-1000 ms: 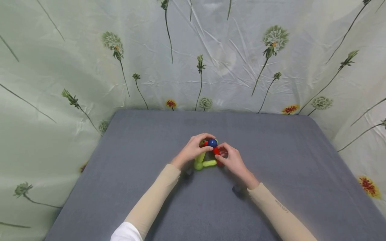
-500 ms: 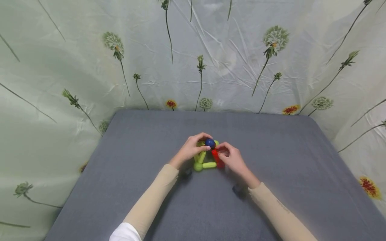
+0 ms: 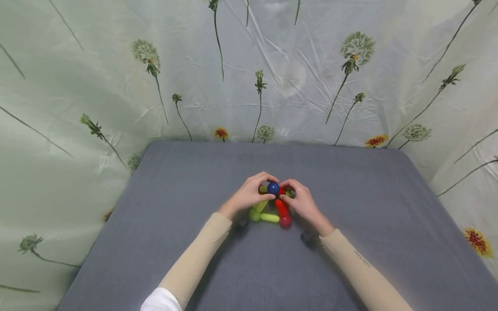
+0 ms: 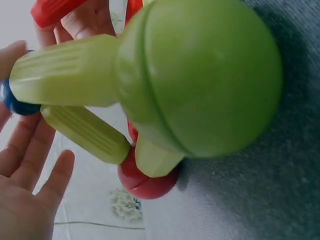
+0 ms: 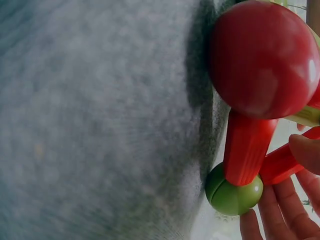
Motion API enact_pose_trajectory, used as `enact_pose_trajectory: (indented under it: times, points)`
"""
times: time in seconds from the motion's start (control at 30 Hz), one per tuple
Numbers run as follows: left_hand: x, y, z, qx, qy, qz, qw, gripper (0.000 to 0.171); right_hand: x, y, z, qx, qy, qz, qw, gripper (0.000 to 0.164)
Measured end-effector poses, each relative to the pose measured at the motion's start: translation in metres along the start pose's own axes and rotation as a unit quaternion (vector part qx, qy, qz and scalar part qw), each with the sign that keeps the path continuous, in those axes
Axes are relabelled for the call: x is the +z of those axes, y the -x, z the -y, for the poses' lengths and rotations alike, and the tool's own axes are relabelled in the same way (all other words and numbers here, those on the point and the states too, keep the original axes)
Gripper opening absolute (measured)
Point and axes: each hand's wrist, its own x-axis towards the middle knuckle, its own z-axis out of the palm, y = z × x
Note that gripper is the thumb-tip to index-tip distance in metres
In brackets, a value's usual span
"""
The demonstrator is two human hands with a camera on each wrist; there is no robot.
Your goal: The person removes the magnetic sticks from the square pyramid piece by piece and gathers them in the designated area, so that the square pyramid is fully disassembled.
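Observation:
My left hand (image 3: 250,191) pinches a blue ball (image 3: 273,188) between thumb and fingers, over a frame of toy rods and balls. My right hand (image 3: 305,205) is close beside it, its thumb and fingers round a red rod (image 5: 285,162). That rod slopes up from a green ball (image 5: 234,190). The frame's near side is a yellow-green rod (image 3: 270,217) between a lime green ball (image 3: 254,215) and a red ball (image 3: 285,222). Another yellow-green rod (image 4: 65,70) rises from the lime ball to the blue ball. The left fingers partly hide the far side.
The frame stands on a grey cloth-covered table (image 3: 194,172). A pale curtain (image 3: 303,86) printed with flowers hangs behind the table and along its sides. Under the right wrist shows a small dark object (image 3: 306,239).
The blue ball shifts slightly toward me. The right fingers come up closer to it, and the red ball corner has moved nearer me, now showing clear of the right hand.

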Motion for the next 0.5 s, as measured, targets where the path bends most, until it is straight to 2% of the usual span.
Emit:
enact_pose_trajectory:
  times: [0.23,0.4,0.5]
  points:
    - [0.0023,-0.0036,0.0007,0.021,-0.010,-0.016,0.9996,0.031,0.0004,-0.0004,-0.0020,-0.018,0.007,-0.005,1.000,0.021]
    - [0.0011,-0.0048,0.0024,0.012,0.011,-0.023,0.9996,0.033,0.0008,0.0013,-0.0035,-0.031,0.022,-0.004,0.999,0.023]
    - [-0.0001,-0.0049,0.0033,0.005,0.029,-0.029,0.9991,0.033,0.0011,0.0036,-0.0035,-0.025,0.025,0.002,0.999,0.023]
